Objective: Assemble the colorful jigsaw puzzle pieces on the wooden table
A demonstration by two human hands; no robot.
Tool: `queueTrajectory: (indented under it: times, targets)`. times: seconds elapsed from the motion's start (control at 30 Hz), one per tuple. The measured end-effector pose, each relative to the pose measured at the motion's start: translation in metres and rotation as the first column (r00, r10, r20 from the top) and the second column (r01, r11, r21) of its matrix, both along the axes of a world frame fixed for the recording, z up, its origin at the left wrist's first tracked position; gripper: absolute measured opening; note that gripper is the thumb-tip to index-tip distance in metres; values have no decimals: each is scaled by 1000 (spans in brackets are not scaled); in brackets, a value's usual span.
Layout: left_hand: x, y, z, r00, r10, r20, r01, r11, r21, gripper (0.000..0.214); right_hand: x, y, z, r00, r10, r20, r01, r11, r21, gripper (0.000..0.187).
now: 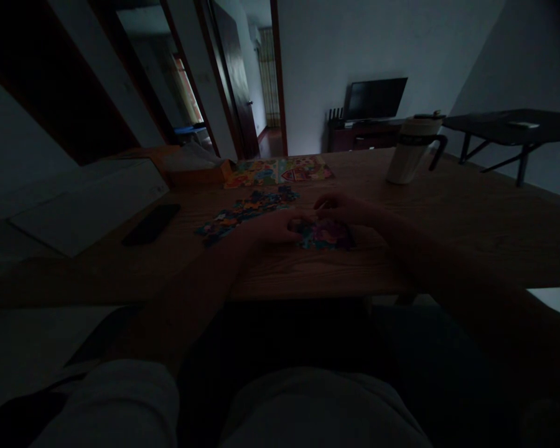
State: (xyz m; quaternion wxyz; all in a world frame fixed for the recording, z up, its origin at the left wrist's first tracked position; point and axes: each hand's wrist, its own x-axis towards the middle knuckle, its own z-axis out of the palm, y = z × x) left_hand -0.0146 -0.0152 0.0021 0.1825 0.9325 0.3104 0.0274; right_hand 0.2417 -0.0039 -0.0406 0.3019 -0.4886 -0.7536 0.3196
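A joined patch of jigsaw puzzle [329, 234], purple and teal, lies on the wooden table in front of me. My left hand [282, 225] rests at its left side, with thumb and forefinger apart and touching the patch's upper left edge. Over the far edge of the patch, my right hand [343, 208] is bent with its fingertips drawn together close to the left fingertips. Dim light and the fingers hide whatever is between the right fingertips. Left of the patch, many loose puzzle pieces [242, 211] are heaped, partly behind my left hand.
A colourful printed sheet [280, 172] lies beyond the pieces. To the left are a dark phone [152, 224], a white box [93, 202] and a tissue box [196, 171]. A tumbler with a handle [411, 152] stands at the back right of the table [452, 218].
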Motion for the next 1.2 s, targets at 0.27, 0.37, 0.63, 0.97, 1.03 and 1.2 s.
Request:
queueTrajectory:
  times: [0.27, 0.37, 0.63, 0.97, 1.03, 1.2]
  targets:
    - [4, -6, 2, 998, -40, -49, 41, 999, 18, 51, -1, -3, 5, 993, -37, 110, 33, 999, 36, 16]
    - [4, -7, 2, 998, -35, -58, 37, 999, 24, 53, -3, -5, 7, 994, -41, 102, 44, 999, -25, 17]
    - [7, -16, 7, 994, -20, -105, 27, 997, 68, 46, 1, -2, 5, 991, -21, 129, 23, 1000, -12, 22]
    - [16, -26, 8, 989, 47, -137, -34, 995, 97, 51, 9, 6, -6, 972, 21, 233, -28, 999, 25, 27]
    - [17, -27, 8, 989, 57, -139, -44, 994, 96, 52, 7, 4, -3, 967, 13, 253, -19, 1000, 21, 26]
    - [22, -30, 9, 982, 90, -167, -68, 988, 135, 52, 6, 3, -2, 966, 0, 260, -6, 1000, 23, 27]
